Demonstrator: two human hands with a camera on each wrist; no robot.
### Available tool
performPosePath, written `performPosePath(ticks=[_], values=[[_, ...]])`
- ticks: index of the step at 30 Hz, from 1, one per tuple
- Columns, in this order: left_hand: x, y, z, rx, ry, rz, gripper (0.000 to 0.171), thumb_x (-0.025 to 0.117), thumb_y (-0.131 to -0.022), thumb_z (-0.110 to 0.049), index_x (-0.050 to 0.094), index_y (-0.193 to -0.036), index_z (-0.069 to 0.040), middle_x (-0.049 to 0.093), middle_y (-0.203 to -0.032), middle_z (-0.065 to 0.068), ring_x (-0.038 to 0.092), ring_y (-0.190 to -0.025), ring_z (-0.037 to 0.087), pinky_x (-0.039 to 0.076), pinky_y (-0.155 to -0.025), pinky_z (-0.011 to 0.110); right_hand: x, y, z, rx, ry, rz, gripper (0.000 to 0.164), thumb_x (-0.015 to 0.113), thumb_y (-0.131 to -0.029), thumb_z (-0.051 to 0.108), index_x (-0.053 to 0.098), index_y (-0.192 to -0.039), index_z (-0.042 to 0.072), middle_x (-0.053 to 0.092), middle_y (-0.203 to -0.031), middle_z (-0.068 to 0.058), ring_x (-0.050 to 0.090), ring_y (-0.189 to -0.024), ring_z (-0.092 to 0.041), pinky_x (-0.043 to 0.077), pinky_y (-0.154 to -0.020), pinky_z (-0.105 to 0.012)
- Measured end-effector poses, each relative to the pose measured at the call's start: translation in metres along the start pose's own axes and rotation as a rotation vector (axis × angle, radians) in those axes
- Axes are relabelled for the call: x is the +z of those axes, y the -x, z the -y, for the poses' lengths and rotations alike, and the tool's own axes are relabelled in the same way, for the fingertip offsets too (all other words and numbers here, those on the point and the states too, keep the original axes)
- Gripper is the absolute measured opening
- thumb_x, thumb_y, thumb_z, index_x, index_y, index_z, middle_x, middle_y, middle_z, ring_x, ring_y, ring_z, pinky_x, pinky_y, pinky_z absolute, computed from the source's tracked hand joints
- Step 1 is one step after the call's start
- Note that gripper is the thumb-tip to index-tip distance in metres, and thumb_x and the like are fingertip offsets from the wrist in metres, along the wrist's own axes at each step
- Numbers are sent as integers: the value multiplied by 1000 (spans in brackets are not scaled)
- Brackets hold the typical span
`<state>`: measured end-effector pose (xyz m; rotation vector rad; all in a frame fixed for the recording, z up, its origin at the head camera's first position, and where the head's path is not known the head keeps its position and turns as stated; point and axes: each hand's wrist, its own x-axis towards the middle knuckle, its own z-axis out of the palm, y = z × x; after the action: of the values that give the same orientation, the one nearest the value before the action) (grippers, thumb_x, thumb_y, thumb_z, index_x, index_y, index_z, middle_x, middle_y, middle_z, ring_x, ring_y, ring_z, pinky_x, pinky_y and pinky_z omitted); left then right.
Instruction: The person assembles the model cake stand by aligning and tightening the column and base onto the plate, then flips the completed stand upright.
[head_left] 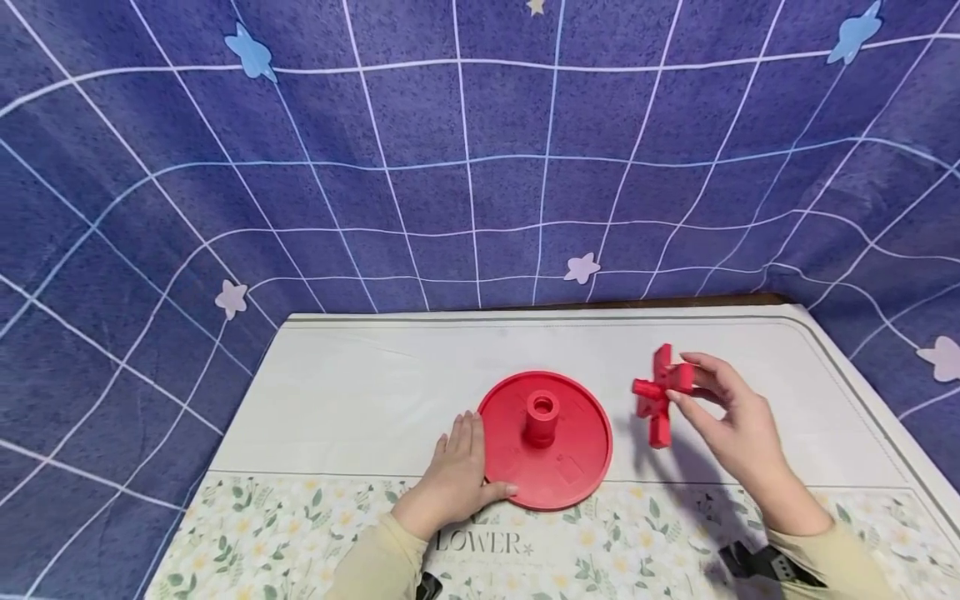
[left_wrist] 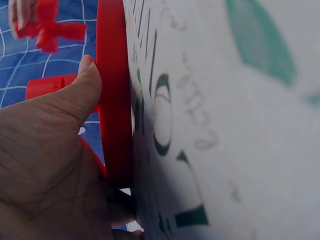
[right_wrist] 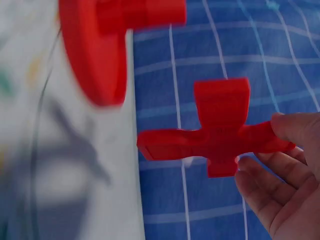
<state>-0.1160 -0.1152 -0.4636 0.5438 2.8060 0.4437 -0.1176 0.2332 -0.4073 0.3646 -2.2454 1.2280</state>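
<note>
In the head view, a red round base [head_left: 577, 417] lies on the table with a hollow upright post [head_left: 542, 417] at its middle. My left hand [head_left: 459, 475] rests against the left edge of the base, fingers straight along the rim. Its thumb [left_wrist: 82, 92] lies over the rim. To the right of the base and above the table, my right hand [head_left: 738, 425] holds a red cross-shaped piece [head_left: 660, 396] by one of its arms, between thumb and fingers. A short peg on this piece points left toward the base. The right wrist view shows its blocky arms spread out [right_wrist: 222, 105].
The table bears a white cover [head_left: 360, 383] with a floral printed band [head_left: 255, 533] along the near side. Behind and beside it hangs a blue curtain [head_left: 420, 192] with a white grid and stars. Black straps are on both wrists.
</note>
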Motion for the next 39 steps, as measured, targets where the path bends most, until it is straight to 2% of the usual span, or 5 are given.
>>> performPosePath(ticks=[5,14,20,33,39], values=[[3,-1,-1,3,13,6,108,60,-87,-62,13,-150,12,11,-157,29,9,-146,43,18,-113,58,29,-14,22,-119,-127,86,52,76,-72,-17,60,-119,0,72,-96,-13,65,-93,2,51,-79,-15],[4,1,-3,10,15,9,108,61,-87,-61,13,-150,13,12,-157,31,9,-145,44,19,-112,60,66,-28,45,-227,-94,278,46,76,-81,-1,62,-124,7,69,-106,1,66,-97,-11,54,-82,-33],[5,1,-2,5,3,16,108,61,-87,-61,14,-150,13,12,-157,30,9,-145,44,19,-112,60,79,-28,51,-346,15,359,51,79,-79,6,62,-128,7,67,-119,-5,64,-109,-22,52,-89,-44],[-1,3,-2,2,-2,11,108,62,-86,-61,15,-150,12,14,-157,28,10,-145,43,20,-112,59,106,-27,71,-688,298,394,52,79,-78,5,67,-127,16,69,-114,-4,62,-107,-23,53,-88,-38],[-2,1,-2,-10,-13,25,107,61,-87,-61,14,-151,11,13,-158,27,8,-146,43,18,-113,59,110,-21,78,-677,456,478,54,76,-79,1,67,-128,22,68,-122,1,57,-117,-26,47,-97,-41]])
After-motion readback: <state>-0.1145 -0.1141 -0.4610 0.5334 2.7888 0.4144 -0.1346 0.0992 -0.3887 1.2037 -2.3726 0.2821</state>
